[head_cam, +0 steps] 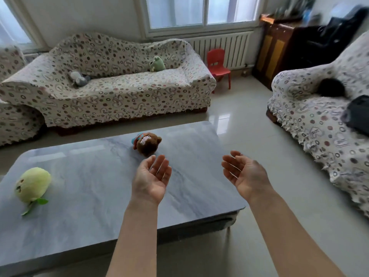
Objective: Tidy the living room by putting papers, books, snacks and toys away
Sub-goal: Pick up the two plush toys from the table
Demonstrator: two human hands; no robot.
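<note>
Over the near edge of the counter (83, 176) I hold both of my hands palm-up, fingers loosely spread, grasping nothing. My left hand (152, 179) hovers above the marbled top, its fingertips just short of the brown bear plush (148, 143), which lies on its side toward the counter's far edge. My right hand (246, 174) hangs past the counter's right end, over the floor.

Well to the left of the bear, near the counter's left end, lies the pale green plush (33, 185) with its little leaf. Beyond the counter, on the long sofa (119, 96), a grey plush (78, 78) sits on the seat and a green frog plush (157, 63) leans on the backrest.

I judge the bear to be the step in hand, since it lies nearest my left fingers. To do it well I would turn that palm down, come over the bear's round body and close round the bulk of it, not the cap or an ear, so it lifts without dangling. My free right hand could gather the pale green one afterwards. Where the toys belong I cannot see.
</note>
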